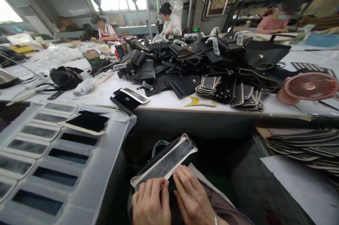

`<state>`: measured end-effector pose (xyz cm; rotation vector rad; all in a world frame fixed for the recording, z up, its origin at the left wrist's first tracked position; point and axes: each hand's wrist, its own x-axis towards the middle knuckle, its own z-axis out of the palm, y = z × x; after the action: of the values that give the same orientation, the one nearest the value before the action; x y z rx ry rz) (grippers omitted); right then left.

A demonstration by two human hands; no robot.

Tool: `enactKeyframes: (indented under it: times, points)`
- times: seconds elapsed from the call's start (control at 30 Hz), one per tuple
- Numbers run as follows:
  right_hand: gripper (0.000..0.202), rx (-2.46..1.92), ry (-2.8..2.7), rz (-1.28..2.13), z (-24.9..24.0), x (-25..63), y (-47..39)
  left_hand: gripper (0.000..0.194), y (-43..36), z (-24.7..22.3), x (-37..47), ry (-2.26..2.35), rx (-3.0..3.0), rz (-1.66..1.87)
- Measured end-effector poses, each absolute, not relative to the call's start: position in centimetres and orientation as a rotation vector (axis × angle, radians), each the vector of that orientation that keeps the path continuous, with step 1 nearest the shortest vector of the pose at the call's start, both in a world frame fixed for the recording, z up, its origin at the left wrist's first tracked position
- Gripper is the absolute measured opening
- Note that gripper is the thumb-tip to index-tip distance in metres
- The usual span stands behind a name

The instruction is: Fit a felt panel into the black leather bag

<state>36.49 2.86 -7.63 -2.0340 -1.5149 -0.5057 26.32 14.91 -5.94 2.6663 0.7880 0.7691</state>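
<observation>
A black bag (165, 161) with a pale-edged rectangular grey panel facing up rests at my lap, tilted up to the right. My left hand (152, 200) is closed on the panel's near edge, thumb and fingers pinched at the lower left. Beside it, my right hand (192, 195) presses its fingertips on the same near edge, fingers together and curled over the bag. A clear-wrapped handle loop (159, 147) stands out behind the bag. The bag's underside is hidden by my hands.
Left, a grey tray (106, 168) holds several pale-edged panels (39, 131). Ahead, a white table (164, 107) bears a heap of black bags (182, 55), a flap piece (129, 99) and a pink fan (309, 85). Stacked panels (309, 147) lie right. People sit beyond.
</observation>
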Motion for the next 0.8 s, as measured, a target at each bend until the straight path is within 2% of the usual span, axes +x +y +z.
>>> enactKeyframes:
  times: [0.37,0.57,0.8]
  points:
    - [0.04,-1.921,-1.627,-0.582,-7.4,33.7,5.4,0.011,16.2,-6.4,23.3,0.989,2.749,1.075]
    - [0.04,-1.887,-1.675,-0.626,-7.5,32.4,6.8,0.008,17.0,-7.5,21.6,1.039,2.66,1.082]
    - [0.039,-1.844,-1.712,-0.644,-7.3,31.8,7.7,0.039,15.8,-11.4,20.9,1.098,1.963,0.993]
